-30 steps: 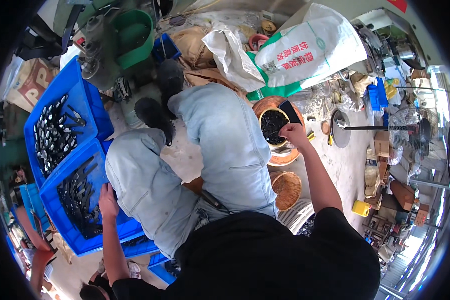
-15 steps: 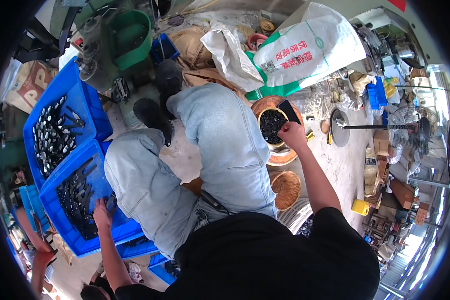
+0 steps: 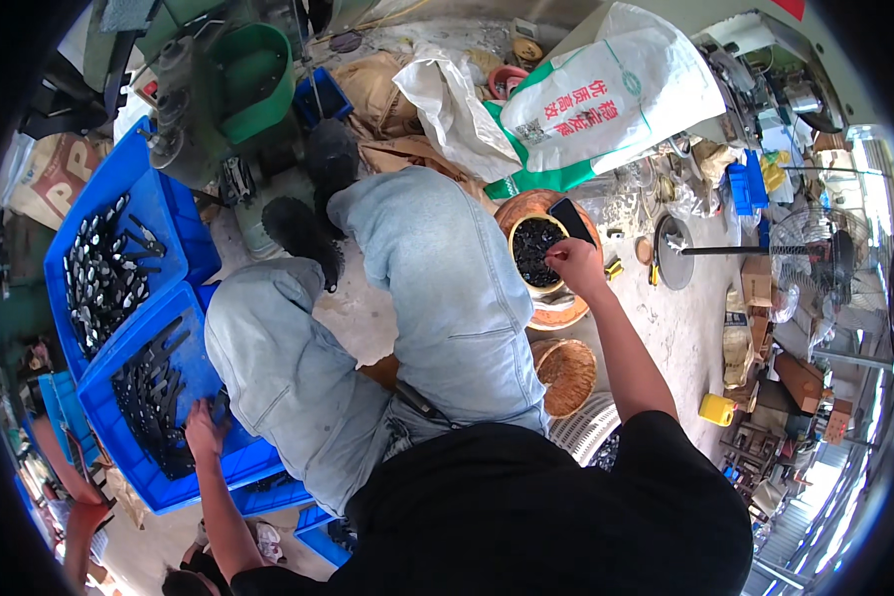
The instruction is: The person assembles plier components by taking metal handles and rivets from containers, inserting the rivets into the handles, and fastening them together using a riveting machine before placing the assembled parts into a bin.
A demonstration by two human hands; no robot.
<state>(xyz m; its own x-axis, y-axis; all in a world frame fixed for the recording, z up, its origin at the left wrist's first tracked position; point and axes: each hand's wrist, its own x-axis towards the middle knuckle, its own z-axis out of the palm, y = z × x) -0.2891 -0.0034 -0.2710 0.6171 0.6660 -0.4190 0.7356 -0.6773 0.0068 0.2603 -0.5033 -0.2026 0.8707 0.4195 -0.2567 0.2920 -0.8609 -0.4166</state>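
Observation:
My left hand (image 3: 205, 429) is at the right side of a blue bin (image 3: 202, 363), its fingers closed on a dark, elongated piece (image 3: 221, 405). In that bin lies a heap of long black parts (image 3: 149, 397). My right hand (image 3: 573, 265) reaches over a round, yellow-rimmed container (image 3: 514, 243) filled with small black pieces (image 3: 534, 241). Its fingers are pinched together at the pieces, and whatever lies between them is too small to make out. A dark phone-like slab (image 3: 572, 221) rests beside the container, just beyond my right hand.
Another blue bin (image 3: 174, 233) with black and shiny parts adjoins the first. Right of my legs stand a wicker basket (image 3: 566, 377) and a white slatted basket (image 3: 578, 429). A white-and-green sack (image 3: 606, 99) lies ahead; a standing fan (image 3: 815, 253) is at far right.
My right hand has shifted slightly left and down, farther over the small black pieces. My left hand stays at the bin's side with the dark piece.

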